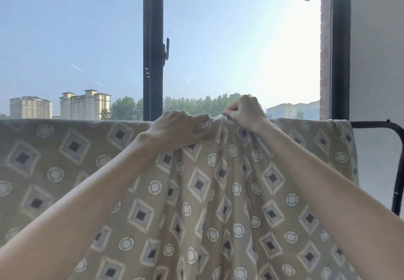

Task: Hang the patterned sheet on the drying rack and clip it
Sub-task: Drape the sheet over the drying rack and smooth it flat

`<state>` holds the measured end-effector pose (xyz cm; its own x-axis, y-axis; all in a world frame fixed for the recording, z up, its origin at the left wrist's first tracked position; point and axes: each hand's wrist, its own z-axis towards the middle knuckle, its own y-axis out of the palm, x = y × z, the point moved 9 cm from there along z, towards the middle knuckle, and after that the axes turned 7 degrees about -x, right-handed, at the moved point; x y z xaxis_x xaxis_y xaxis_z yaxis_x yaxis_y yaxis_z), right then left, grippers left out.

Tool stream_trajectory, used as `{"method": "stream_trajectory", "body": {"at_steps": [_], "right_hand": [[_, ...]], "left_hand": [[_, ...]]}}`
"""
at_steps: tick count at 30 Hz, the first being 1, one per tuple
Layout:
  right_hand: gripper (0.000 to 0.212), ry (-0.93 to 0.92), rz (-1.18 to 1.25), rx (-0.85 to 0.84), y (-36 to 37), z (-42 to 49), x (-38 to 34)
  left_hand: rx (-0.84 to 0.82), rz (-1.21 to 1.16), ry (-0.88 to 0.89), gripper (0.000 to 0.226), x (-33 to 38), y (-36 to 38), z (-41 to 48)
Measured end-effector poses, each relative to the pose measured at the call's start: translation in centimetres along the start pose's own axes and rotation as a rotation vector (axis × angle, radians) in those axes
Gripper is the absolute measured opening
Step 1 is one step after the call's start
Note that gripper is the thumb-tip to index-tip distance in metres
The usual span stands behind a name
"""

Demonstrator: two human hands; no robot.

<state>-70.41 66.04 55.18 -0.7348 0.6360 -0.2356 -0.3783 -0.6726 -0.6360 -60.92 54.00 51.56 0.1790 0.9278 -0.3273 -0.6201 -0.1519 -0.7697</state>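
Note:
The patterned sheet (218, 192), tan with diamonds and circles, hangs over the top bar of a black drying rack (371, 124), whose bare end shows at the right. My left hand (181, 130) presses and pinches the bunched fabric at the top bar. My right hand (246, 113) sits just to its right, fingers closed on the gathered fold, where a thin dark piece peeks out under its fingers. Whether that piece is a clip, I cannot tell. Folds run down from the pinched spot.
A large window with a black frame (153, 45) and a handle (166, 51) stands right behind the rack. A white wall (378, 61) is at the right. The rack's black leg (396, 192) curves down at the right edge.

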Motion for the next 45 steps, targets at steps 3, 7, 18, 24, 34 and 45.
{"method": "stream_trajectory", "body": {"at_steps": [3,7,18,24,34,45], "right_hand": [[0.021,-0.053,0.075,0.028,-0.9,-1.1,-0.3],[0.041,-0.021,0.171,0.111,-2.8,-3.4,2.9],[0.027,-0.052,-0.161,-0.033,-5.4,-6.8,9.4],[0.030,0.026,-0.518,0.032,-6.7,-6.2,10.0],[0.027,0.501,-0.442,-0.042,-8.0,-5.9,12.8],[0.028,-0.022,-0.054,-0.005,0.2,-7.0,-0.6]], "left_hand": [[0.010,0.068,-0.041,0.055,0.3,0.1,0.0],[-0.046,-0.014,-0.085,0.060,-1.0,0.9,1.1],[0.028,-0.082,-0.166,0.060,-0.8,0.9,1.7],[0.064,-0.075,-0.171,0.082,-1.5,0.4,0.9],[-0.040,-0.093,-0.194,0.065,-0.1,0.9,2.0],[-0.005,-0.083,-0.204,0.062,-2.6,0.3,-1.0]]}}
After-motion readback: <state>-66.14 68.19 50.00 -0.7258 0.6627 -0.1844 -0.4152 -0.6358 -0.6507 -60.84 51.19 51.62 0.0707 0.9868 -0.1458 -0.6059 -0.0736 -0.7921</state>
